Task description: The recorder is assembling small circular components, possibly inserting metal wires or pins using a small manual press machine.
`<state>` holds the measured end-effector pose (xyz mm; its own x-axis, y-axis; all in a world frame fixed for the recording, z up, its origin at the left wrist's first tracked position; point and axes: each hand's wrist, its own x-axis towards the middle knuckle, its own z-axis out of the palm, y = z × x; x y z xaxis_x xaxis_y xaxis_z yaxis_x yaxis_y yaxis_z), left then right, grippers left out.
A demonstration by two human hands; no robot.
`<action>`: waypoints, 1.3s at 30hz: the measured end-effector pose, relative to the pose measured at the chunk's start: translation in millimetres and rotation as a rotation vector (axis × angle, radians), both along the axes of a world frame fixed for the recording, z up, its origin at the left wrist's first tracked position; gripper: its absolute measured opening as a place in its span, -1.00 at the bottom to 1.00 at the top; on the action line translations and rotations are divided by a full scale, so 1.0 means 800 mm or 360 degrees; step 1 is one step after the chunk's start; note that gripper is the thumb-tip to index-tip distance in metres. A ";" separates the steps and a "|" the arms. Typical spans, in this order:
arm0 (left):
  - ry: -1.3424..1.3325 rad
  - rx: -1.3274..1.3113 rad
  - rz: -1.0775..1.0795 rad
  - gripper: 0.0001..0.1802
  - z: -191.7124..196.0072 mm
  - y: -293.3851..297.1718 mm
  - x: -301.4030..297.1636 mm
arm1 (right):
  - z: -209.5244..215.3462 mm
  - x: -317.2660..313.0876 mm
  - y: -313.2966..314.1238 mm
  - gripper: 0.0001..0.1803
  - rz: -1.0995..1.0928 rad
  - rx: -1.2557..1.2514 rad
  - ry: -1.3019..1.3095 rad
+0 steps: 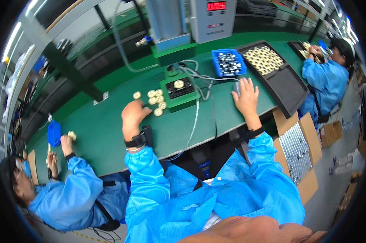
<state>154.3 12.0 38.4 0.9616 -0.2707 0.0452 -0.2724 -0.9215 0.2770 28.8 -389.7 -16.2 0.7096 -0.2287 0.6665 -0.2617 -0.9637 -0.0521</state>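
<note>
My left hand (132, 115) is over the green tabletop, its thumb spread toward a loose group of round cream plastic pieces (152, 93). Its other fingers bend downward and are partly hidden; no held piece shows. Just beyond it lies a single cream piece (137, 95). My right hand (246, 98) rests palm down with fingers stretched and apart, touching or beside a small grey mouse-like device (237, 88). Between my hands stands a green press base (179, 105), with one cream piece (178, 84) seated in its black fixture (174, 93).
A blue bin (218, 73) of small metal parts and a black tray (285, 81) with many cream rings stand at the right. Cables (210, 95) cross the table. A carton (312, 156) of metal rods stands below its edge. Co-workers (79, 188) sit on both sides.
</note>
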 end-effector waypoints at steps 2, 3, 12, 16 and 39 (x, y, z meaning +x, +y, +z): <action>0.0047 0.0003 0.0055 -0.54 0.004 0.003 -0.005 | -0.008 0.005 -0.002 -0.33 0.0037 0.0049 0.0082; 0.0042 -0.0009 0.0072 -0.55 0.005 0.005 -0.008 | -0.007 0.006 -0.003 -0.33 0.0048 0.0072 0.0115; 0.0022 0.0021 0.0071 -0.62 0.007 0.003 -0.009 | -0.003 0.001 0.001 -0.28 0.0099 0.0105 0.0136; 0.0036 0.0019 0.0070 -0.64 0.005 0.000 -0.007 | -0.004 0.001 -0.002 -0.31 0.0143 0.0147 0.0073; -0.0021 0.0053 0.0029 -0.65 -0.001 -0.012 -0.009 | -0.003 -0.004 -0.010 -0.52 0.0319 0.0347 -0.0105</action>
<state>147.1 2.7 37.8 0.9658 -0.2545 0.0489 -0.2587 -0.9350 0.2426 25.4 -397.3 -18.9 0.7118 -0.2311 0.6633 -0.0564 -0.9601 -0.2741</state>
